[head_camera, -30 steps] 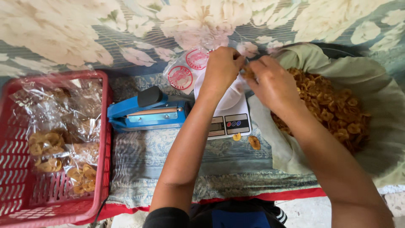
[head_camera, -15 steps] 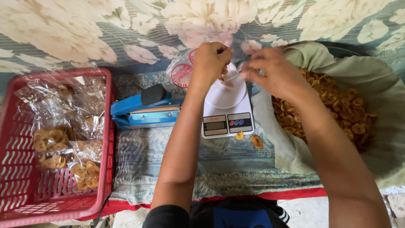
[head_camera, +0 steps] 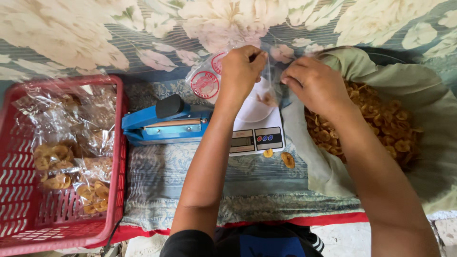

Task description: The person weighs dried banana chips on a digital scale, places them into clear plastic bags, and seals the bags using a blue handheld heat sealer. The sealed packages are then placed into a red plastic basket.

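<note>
My left hand [head_camera: 242,71] and my right hand [head_camera: 314,85] each pinch an edge of a clear plastic bag [head_camera: 272,90], holding it spread above a small white kitchen scale [head_camera: 257,128]. A few chips show inside the bag. To the right, a big pile of golden banana chips [head_camera: 376,121] lies in a greenish cloth-lined container [head_camera: 419,85]. Two loose chips [head_camera: 281,157] rest on the mat just in front of the scale.
A blue heat sealer [head_camera: 164,124] sits left of the scale. A red plastic basket [head_camera: 62,190] at the far left holds several filled chip bags. Empty bags with red round labels [head_camera: 205,82] lie behind the sealer. A floral cloth covers the floor.
Both hands have pulled apart, spreading the bag's mouth wider over the scale. The view has shifted slightly downward.
</note>
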